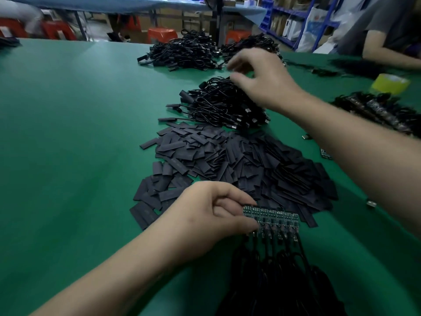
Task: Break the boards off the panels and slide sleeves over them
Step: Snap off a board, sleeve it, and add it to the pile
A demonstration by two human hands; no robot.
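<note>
My left hand (205,215) pinches the left end of a small green panel of boards (273,217) near the table's front. Black cables hang from the panel's lower edge toward me. A wide heap of flat black sleeves (239,160) lies just beyond the panel. My right hand (262,78) hovers over a pile of black cabled boards (223,106) farther back, fingers spread and relaxed, blurred, with nothing seen in it.
A larger heap of black cables (186,52) lies at the back of the green table (68,133). More panels (382,112) and a yellow tape roll (389,83) sit at the right. Another person's arm (387,53) rests at the far right.
</note>
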